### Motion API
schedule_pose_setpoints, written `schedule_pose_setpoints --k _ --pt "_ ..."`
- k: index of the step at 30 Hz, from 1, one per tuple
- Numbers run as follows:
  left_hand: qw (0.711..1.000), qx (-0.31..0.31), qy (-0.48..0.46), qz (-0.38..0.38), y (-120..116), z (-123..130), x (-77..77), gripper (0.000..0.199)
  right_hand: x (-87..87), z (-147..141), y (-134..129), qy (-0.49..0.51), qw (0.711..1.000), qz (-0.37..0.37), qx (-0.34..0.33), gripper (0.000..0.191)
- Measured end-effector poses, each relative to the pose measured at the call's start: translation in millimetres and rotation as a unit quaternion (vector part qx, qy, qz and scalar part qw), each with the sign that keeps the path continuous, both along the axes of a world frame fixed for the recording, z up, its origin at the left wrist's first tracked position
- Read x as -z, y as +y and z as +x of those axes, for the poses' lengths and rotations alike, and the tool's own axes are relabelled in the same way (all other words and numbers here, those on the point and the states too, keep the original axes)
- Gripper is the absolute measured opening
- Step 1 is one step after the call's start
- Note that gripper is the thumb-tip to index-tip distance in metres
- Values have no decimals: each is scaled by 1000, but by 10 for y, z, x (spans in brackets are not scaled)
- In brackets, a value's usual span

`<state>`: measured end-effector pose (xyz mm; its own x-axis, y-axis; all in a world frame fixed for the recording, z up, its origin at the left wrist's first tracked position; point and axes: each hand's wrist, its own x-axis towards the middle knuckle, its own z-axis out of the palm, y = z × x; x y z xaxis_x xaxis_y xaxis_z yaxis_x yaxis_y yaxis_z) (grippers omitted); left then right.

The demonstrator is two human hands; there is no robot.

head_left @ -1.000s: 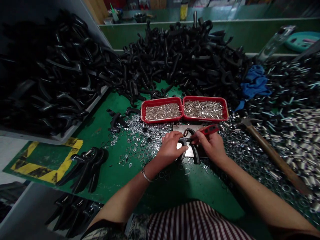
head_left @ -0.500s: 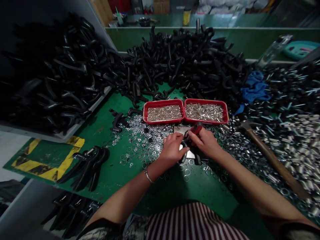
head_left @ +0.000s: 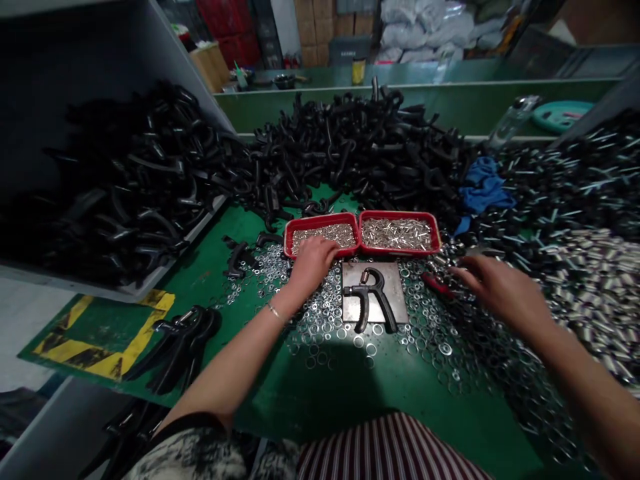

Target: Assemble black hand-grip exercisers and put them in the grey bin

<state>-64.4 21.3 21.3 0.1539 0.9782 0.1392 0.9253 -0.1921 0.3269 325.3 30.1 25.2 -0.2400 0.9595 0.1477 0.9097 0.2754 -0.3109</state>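
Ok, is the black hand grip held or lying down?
Lying down: the black hand grip rests on the steel plate, left hand and right hand off it.

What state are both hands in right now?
Left hand: at the left red tray, cannot tell if holding anything.
Right hand: open, holding nothing.

Dim, even indoor light fills the view, with no clear source. A soft shadow darkens the near side of the green bench (head_left: 380, 407), and the black pile (head_left: 125, 180) at left sinks into gloom. Small glints shine off the washers (head_left: 320, 320). The wide lens bows the far edges, which look slightly soft.
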Motion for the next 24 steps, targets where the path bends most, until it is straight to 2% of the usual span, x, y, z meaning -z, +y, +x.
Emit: schedule_pose_setpoints --k 2,5,9,12,14,18,24 --pt "995 -58 75 -44 336 -203 -54 25 -133 -229 70 13 999 31 -40 39" --pt "986 -78 114 -91 626 -366 -51 15 -254 -936 287 50 987 -2 -153 25" --pt "989 -80 107 -63 593 -385 43 17 -233 -1989 680 -67 965 48 -251 19" --pt "993 -77 86 -30 500 -391 106 20 -139 -2483 919 -99 955 42 -277 15" --pt "995 -77 64 -7 484 -410 140 19 -59 -2619 1019 -102 954 36 -279 13" --pt "996 -77 42 17 522 -435 193 17 77 -2610 1086 -91 955 37 -279 13" --pt "988 -87 125 15 537 -351 131 27 144 -2601 1065 -16 969 42 -244 13"
